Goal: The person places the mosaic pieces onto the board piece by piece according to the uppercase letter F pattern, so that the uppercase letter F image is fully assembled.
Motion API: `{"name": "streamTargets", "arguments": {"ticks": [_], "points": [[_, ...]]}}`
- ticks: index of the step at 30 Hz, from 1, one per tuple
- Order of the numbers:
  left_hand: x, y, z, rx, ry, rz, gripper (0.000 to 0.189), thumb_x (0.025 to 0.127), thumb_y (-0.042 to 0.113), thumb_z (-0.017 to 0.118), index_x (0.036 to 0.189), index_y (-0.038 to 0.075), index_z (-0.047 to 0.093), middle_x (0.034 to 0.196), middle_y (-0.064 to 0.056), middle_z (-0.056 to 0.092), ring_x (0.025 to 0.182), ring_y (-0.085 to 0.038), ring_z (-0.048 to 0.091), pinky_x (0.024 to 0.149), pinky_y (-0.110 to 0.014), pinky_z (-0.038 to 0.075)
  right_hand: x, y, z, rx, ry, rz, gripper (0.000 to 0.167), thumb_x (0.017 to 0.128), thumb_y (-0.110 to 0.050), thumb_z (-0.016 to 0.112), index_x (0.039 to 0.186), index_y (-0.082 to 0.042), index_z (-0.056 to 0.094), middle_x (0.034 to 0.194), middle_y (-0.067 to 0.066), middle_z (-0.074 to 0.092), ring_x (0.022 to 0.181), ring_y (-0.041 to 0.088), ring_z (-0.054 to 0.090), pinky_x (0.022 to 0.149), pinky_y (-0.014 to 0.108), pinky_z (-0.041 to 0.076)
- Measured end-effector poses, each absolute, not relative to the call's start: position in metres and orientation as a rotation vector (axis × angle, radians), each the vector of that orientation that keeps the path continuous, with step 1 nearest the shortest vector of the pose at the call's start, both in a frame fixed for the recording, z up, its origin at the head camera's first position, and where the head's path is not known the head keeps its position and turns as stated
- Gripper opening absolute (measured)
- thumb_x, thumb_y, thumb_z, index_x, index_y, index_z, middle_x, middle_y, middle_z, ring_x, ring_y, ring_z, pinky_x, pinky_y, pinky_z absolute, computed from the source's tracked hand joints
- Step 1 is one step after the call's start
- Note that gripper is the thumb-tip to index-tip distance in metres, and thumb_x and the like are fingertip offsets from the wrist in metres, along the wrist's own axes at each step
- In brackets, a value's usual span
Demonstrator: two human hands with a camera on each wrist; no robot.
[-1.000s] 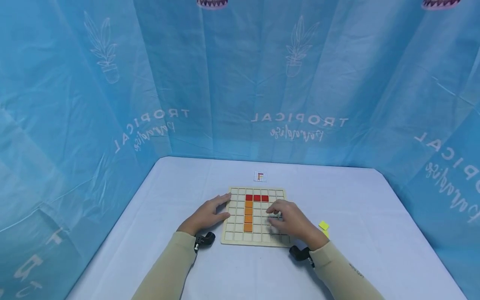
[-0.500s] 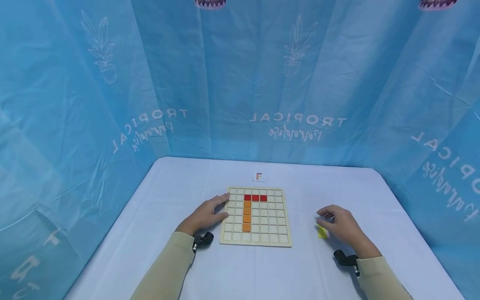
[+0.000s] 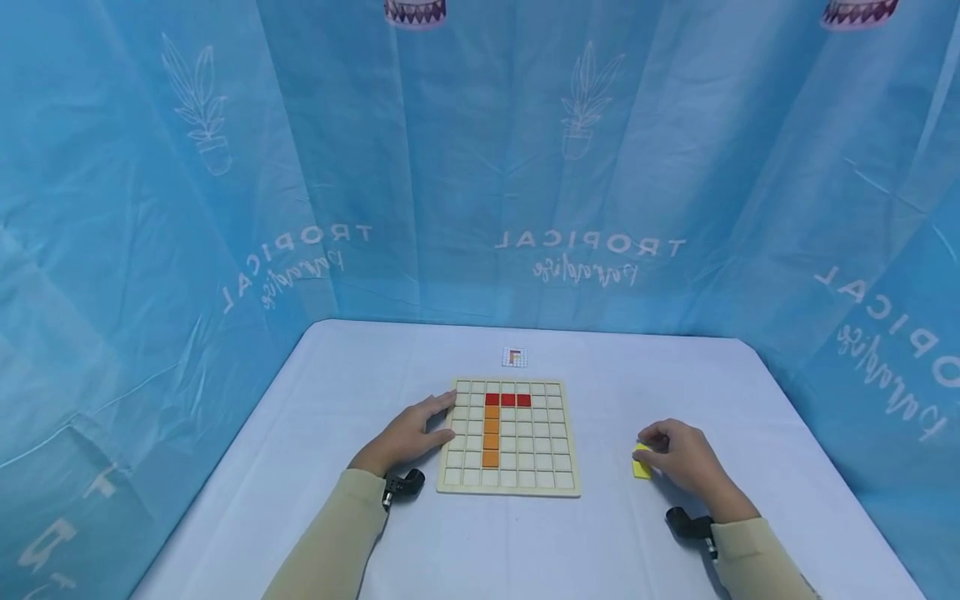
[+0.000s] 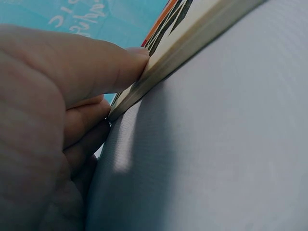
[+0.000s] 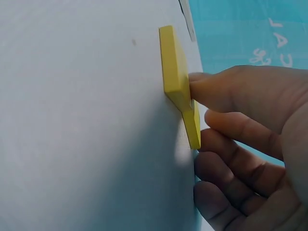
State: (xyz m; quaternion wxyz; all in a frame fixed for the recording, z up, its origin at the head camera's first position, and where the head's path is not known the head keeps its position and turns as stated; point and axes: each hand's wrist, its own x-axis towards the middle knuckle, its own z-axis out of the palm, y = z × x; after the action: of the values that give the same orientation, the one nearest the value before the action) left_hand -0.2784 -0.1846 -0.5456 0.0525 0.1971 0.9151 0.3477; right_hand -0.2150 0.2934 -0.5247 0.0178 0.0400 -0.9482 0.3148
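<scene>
A pale square grid board (image 3: 507, 493) lies mid-table in the head view, with a row of three red square tiles (image 3: 507, 400) and, below its left end, a column of several orange tiles (image 3: 491, 442). My left hand (image 3: 405, 433) rests against the board's left side; in the left wrist view the thumb (image 4: 108, 67) touches its edge. At the right, my right hand (image 3: 686, 458) is over two yellow square tiles. One yellow tile (image 5: 191, 127) sits between thumb and index finger, which pinch it, partly hidden; the nearer yellow tile (image 5: 172, 62) lies beside the thumb.
Behind the board lies a small printed card (image 3: 514, 357) with a coloured grid pattern. A white cloth covers the table (image 3: 390, 358), and blue printed curtains (image 3: 450, 167) surround it at the back and sides.
My right hand has gone from above the board to the yellow tiles on the right, its fingers now closer around one. The left hand has stayed at the board's edge.
</scene>
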Motion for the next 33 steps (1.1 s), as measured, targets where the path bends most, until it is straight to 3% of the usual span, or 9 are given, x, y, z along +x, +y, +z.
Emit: {"name": "streamTargets", "arguments": {"ticks": [17, 26, 33], "points": [[-0.277, -0.184, -0.544, 0.589, 2.782, 1.064, 0.073, 0.101, 0.032, 0.075, 0.164, 0.017, 0.041, 0.167, 0.001, 0.037, 0.155, -0.025, 0.027, 0.124, -0.047, 0.026, -0.215, 0.293, -0.524, 0.163, -2.982, 0.970, 0.028, 0.086, -0.005, 0.087, 0.112, -0.003, 0.077, 0.103, 0.001, 0.071, 0.093, 0.020, 0.066, 0.085, 0.045, 0.061], [-0.279, -0.184, -0.545, 0.602, 2.788, 1.057, 0.073, 0.101, 0.032, 0.075, 0.164, 0.017, 0.040, 0.168, 0.002, 0.036, 0.155, -0.024, 0.027, 0.124, -0.047, 0.027, -0.220, 0.292, -0.523, 0.194, -2.946, 0.971, 0.028, 0.087, -0.005, 0.086, 0.113, -0.003, 0.077, 0.101, 0.001, 0.070, 0.088, 0.019, 0.063, 0.081, 0.039, 0.060], [-0.278, -0.185, -0.546, 0.605, 2.789, 1.059, 0.073, 0.102, 0.033, 0.074, 0.164, 0.018, 0.041, 0.168, 0.003, 0.036, 0.155, -0.023, 0.026, 0.124, -0.046, 0.026, -0.232, 0.280, -0.519, 0.276, -2.903, 0.959, 0.026, 0.087, -0.002, 0.084, 0.112, -0.004, 0.078, 0.101, -0.001, 0.071, 0.092, 0.019, 0.065, 0.082, 0.042, 0.061]]}}
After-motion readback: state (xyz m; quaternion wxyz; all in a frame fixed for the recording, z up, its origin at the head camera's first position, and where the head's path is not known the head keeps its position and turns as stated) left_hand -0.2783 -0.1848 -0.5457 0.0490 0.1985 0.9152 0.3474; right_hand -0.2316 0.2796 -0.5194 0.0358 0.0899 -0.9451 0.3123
